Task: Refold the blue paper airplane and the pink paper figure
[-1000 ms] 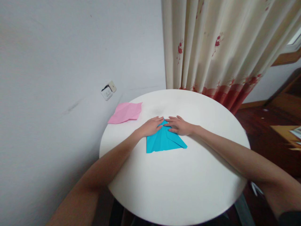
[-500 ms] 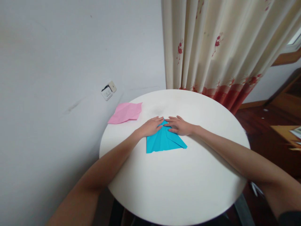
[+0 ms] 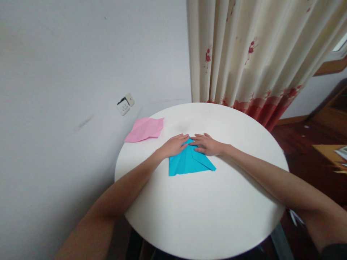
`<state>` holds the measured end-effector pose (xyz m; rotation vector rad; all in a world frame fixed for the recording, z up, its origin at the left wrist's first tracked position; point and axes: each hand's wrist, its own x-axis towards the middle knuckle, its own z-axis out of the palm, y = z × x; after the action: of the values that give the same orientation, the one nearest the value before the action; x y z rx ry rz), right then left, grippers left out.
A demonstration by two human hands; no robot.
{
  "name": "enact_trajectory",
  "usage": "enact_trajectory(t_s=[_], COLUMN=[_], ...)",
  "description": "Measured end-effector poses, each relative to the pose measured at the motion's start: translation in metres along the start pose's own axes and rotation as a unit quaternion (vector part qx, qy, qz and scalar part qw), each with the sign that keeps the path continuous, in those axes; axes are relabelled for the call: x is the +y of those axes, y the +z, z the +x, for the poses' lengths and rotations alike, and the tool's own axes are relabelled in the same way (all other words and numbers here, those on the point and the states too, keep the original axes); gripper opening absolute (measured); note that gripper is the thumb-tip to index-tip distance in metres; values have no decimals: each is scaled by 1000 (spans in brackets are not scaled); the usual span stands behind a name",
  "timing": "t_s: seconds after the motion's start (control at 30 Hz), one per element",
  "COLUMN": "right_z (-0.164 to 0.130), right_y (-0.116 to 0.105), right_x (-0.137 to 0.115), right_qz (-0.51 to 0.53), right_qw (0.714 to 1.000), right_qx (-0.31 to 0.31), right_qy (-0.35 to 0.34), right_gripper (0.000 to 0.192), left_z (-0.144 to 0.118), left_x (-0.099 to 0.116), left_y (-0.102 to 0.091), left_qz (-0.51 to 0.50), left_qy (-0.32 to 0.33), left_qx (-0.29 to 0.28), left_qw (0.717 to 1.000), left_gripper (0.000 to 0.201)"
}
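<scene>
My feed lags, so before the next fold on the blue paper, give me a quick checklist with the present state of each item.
1. Left hand flat on the blue paper, at its far left edge: ok.
2. Right hand flat on its far right side, fingertips meeting the left at the top point: ok.
3. Paper lies flat on the table, well in from the rim: ok.
4. Near edge of the paper is free of both hands: ok.
5. Pink paper lies apart at the far left, not touching the blue: ok.
6. Crease under the fingers pressed sharp: cannot tell.
</scene>
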<state>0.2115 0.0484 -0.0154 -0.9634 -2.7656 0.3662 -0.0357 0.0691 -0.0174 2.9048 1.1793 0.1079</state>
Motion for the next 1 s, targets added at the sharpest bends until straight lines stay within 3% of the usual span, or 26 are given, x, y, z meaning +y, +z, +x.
enact_trajectory(t_s=[1.0], right_z=[0], right_y=[-1], right_x=[-1], right_qz=[1], right_qw=[1000], right_qx=[-3], right_qy=[-1], right_gripper=[50], left_z=[0], left_x=[-1], left_y=[3], left_qz=[-7], left_qy=[-7], left_qx=[-6], left_qw=[1000], left_gripper=[54])
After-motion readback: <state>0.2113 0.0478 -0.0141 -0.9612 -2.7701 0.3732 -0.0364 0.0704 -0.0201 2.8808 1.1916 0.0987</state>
